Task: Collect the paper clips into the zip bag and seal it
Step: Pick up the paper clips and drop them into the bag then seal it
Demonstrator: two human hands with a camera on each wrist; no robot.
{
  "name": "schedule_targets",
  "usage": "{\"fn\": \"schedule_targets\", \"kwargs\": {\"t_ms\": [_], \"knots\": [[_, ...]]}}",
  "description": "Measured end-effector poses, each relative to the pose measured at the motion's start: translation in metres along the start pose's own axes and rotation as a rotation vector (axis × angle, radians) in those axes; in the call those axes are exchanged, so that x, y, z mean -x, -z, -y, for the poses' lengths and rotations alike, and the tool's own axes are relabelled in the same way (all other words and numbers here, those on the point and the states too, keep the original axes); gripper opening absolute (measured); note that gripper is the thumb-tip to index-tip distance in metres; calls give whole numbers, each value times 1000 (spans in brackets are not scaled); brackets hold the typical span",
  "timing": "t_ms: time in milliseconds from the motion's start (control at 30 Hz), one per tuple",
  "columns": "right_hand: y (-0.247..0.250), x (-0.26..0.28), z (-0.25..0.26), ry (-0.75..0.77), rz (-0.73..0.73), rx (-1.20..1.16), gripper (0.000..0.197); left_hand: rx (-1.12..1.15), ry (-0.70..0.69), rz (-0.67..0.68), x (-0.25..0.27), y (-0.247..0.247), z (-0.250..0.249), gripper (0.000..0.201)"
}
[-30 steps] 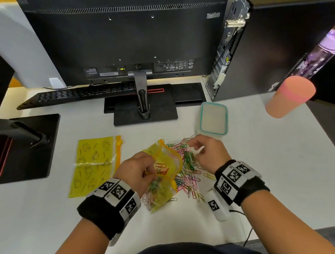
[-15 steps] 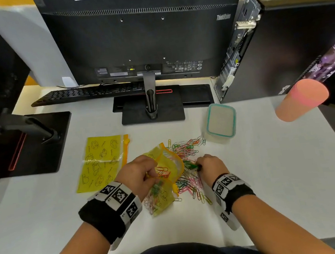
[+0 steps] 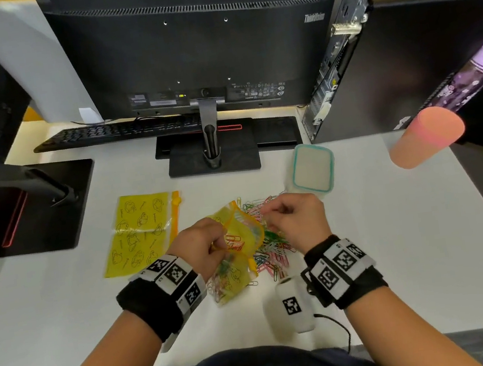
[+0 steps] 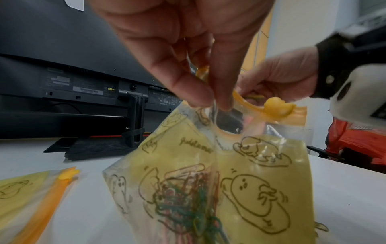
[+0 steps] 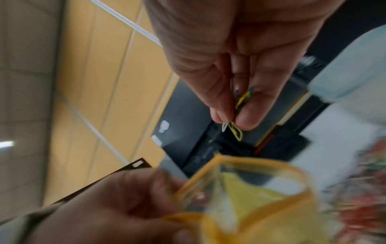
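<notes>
White desk (image 3: pixel 397 238) fills my head view, with the back of a black monitor (image 3: pixel 199 49) and a keyboard (image 3: pixel 115 132) at the far edge and a computer tower (image 3: pixel 401 51) at the far right. My left hand (image 3: pixel 203 250) pinches the near lip of the yellow zip bag (image 3: pixel 239 263), thumb and fingers (image 4: pixel 188 85) closed on the plastic just below the orange zip strip (image 4: pixel 250 107), so the mouth gapes open. The bag's bottom rests on the desk, and a tangle of coloured clips shows through its printed side in the left wrist view. My right hand (image 3: pixel 295 221) is raised just right of the bag mouth, fingers (image 5: pixel 246 115) closed tight on a few paper clips (image 5: pixel 236 130), yellow and white ones poking out below the tips. The loose pile of clips (image 3: pixel 272 253) lies on the desk under and beside that hand, touching the bag. A second zip bag (image 3: pixel 138 231) lies flat to the left, a teal-rimmed container (image 3: pixel 313 169) sits beyond the pile, and a pink cup (image 3: pixel 426 138) stands far right.
</notes>
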State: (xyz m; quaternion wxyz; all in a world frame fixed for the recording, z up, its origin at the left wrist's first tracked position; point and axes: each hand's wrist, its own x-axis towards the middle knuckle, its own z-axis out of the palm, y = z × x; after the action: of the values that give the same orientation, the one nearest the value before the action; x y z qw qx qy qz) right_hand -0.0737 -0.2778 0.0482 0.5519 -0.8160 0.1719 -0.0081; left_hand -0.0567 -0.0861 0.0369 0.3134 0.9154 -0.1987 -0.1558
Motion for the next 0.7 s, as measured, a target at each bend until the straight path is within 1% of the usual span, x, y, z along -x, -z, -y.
{"fn": "schedule_targets", "kwargs": {"t_ms": [67, 100, 167, 200, 233, 267, 333, 367, 400, 433, 467, 533, 600, 633, 700], "knots": [[-10, 3, 10, 43, 115, 18, 19, -7, -14, 6, -3, -1, -2, 48], [-11, 3, 10, 52, 149, 32, 14, -5, -17, 5, -4, -2, -3, 48], [-4, -2, 4, 25, 118, 55, 13, 7, -18, -4, -5, -2, -3, 49], [5, -5, -4, -10, 79, 94, 15, 11, -18, -10, -5, -1, -2, 50], [15, -8, -16, -57, 59, 183, 20, 10, -18, -17, -4, -1, -2, 50], [24, -8, -28, -131, 72, 335, 32, 7, -18, -24, -4, 0, -1, 51], [36, -1, -54, -311, 209, 639, 75, 6, -16, -26, -1, 2, 1, 51], [35, 6, -65, -377, 287, 722, 96, 11, -16, -29, 0, 2, 2, 50], [31, 14, -72, -406, 343, 766, 110, 17, -18, -34, 0, 3, 4, 50], [24, 21, -77, -399, 374, 789, 117, 24, -19, -39, 1, 3, 5, 50], [15, 25, -81, -373, 388, 815, 119, 27, -18, -45, 1, 4, 6, 50], [-2, 28, -84, -280, 374, 869, 116, 28, -5, -53, 2, 5, 8, 45], [-13, 23, -84, -198, 329, 870, 105, 25, 7, -55, 3, 7, 9, 37], [-17, 18, -84, -165, 315, 858, 95, 23, 9, -58, 3, 7, 9, 35], [-19, 7, -85, -107, 281, 847, 66, 18, 10, -62, 5, 7, 10, 34]]}}
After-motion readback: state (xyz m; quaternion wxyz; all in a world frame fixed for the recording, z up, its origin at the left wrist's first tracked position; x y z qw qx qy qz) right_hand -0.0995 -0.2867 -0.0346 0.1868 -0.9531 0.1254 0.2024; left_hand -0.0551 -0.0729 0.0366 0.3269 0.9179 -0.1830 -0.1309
